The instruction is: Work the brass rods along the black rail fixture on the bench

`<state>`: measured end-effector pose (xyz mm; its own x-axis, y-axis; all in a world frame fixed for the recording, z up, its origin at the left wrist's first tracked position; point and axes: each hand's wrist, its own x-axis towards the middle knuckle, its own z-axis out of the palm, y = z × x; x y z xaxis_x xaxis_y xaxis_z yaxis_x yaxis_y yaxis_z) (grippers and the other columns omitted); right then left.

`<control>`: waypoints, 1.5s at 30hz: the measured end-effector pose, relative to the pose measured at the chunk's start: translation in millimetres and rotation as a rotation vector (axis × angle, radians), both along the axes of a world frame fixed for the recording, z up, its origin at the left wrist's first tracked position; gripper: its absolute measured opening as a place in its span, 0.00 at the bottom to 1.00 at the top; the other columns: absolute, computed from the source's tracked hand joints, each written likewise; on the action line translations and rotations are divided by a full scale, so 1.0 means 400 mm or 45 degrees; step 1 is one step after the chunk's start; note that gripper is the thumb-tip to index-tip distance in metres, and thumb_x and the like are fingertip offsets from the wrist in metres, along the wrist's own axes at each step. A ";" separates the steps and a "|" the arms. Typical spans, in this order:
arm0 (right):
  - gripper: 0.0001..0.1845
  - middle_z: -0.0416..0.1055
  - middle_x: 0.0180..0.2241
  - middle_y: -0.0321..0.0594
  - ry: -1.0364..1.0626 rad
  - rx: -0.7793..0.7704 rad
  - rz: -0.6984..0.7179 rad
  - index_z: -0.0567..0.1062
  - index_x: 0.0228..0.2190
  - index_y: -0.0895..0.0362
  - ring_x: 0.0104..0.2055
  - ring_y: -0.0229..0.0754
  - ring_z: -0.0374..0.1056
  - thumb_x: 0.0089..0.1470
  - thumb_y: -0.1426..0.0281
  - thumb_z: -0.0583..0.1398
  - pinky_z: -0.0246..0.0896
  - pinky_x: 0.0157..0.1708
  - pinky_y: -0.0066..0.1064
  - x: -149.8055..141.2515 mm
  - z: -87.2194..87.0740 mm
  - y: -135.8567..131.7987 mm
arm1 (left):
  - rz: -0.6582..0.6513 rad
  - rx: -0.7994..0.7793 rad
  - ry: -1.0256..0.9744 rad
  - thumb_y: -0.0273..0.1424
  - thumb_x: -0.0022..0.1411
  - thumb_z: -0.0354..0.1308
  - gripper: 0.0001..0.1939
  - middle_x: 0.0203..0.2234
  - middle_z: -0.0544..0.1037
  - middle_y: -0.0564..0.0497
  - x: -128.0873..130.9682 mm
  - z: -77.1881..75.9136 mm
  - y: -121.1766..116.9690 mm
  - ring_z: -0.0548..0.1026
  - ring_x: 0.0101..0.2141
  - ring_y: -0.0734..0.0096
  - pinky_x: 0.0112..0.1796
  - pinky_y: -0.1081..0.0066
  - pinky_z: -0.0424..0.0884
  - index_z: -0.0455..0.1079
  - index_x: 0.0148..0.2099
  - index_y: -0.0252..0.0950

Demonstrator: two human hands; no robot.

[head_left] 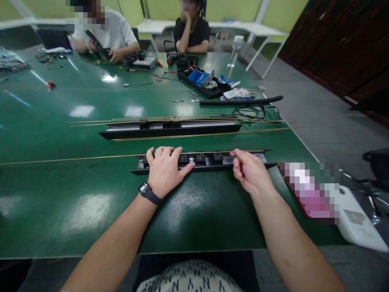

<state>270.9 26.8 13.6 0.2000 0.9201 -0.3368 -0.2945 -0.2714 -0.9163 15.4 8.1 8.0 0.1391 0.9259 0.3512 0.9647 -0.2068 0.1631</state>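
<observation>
A long black channel-shaped rail [209,167] lies across the green table in front of me, with several black blocks [200,158] set along its pale inside. My left hand [165,168], a black watch on its wrist, grips the rail left of its middle. Its fingertips hook over the far edge and its thumb rests toward the near side. A thin brass-coloured rod [91,157] runs along the rail's far edge and sticks out far to the left. Near the rail's right end my right hand [251,168] pinches that rod between thumb and forefinger, the other fingers curled.
Farther back lies a second black rail [170,130] with thin rods around it. Behind are a black strip [241,100], cables, gloves [238,93] and a black tray [209,91]. A phone [313,190] and white device [360,219] sit right. Two people sit opposite.
</observation>
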 end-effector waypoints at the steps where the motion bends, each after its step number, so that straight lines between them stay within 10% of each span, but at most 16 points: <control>1: 0.07 0.65 0.15 0.30 0.000 0.004 0.001 0.75 0.33 0.60 0.10 0.30 0.53 0.61 0.68 0.64 0.39 0.07 0.20 0.001 -0.002 0.000 | 0.000 -0.002 0.000 0.54 0.66 0.58 0.30 0.51 0.79 0.39 0.000 0.000 0.000 0.71 0.55 0.43 0.61 0.40 0.54 0.73 0.59 0.39; 45: 0.12 0.64 0.16 0.29 -0.022 0.009 0.028 0.75 0.33 0.59 0.10 0.29 0.53 0.57 0.63 0.68 0.40 0.08 0.20 0.000 -0.001 -0.001 | -0.113 -0.006 -0.132 0.52 0.65 0.61 0.29 0.56 0.77 0.42 0.013 -0.013 0.001 0.66 0.61 0.45 0.65 0.41 0.47 0.71 0.63 0.45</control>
<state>271.0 26.3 13.3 0.1859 0.9266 -0.3269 -0.2724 -0.2711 -0.9232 20.6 8.5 2.8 0.1839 0.9133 0.3634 0.9205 -0.2897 0.2623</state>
